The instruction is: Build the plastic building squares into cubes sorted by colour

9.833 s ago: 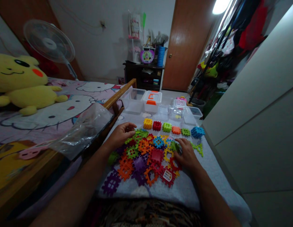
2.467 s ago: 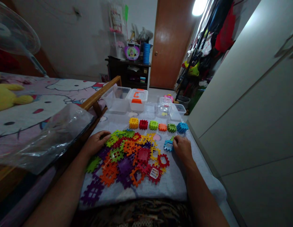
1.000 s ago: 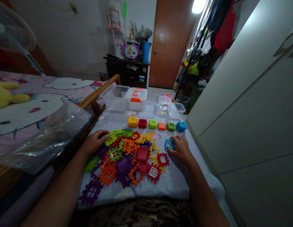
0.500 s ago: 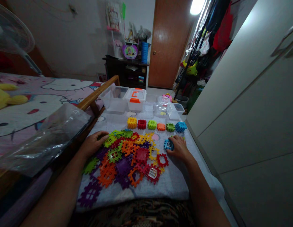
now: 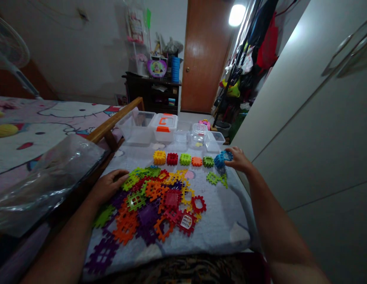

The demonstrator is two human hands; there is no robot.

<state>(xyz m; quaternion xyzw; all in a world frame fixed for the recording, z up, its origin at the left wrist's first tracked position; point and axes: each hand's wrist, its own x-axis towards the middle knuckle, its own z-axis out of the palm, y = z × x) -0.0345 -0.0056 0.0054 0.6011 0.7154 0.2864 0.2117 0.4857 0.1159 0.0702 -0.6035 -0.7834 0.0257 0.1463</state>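
Note:
My right hand (image 5: 239,159) grips a blue interlocking plastic tile (image 5: 227,156) at the right end of the row, right beside the blue stack (image 5: 219,160). I cannot tell whether the tile touches the stack. At the left edge of a loose heap of tiles rests my left hand (image 5: 110,185), fingers slightly curled and apart, holding nothing. Its fingertips lie close to a lime green tile (image 5: 130,182). The heap mixes purple tiles (image 5: 148,215), orange tiles (image 5: 126,225), red tiles (image 5: 173,198) and yellow tiles (image 5: 188,195). Two green tiles (image 5: 212,178) lie in front of the blue stack.
Yellow (image 5: 159,157), red (image 5: 172,159), lime (image 5: 185,159), orange (image 5: 197,161) and dark green (image 5: 208,161) stacks form a row. Behind stand clear plastic boxes (image 5: 136,134), one with an orange-latched lid (image 5: 165,121). A wardrobe (image 5: 313,138) borders the right; a wooden bed rail (image 5: 115,120) the left.
My right hand has carried the blue tile away and to the right, up to the blue stack, uncovering green tiles. My left hand stays by the heap. The view has shifted slightly.

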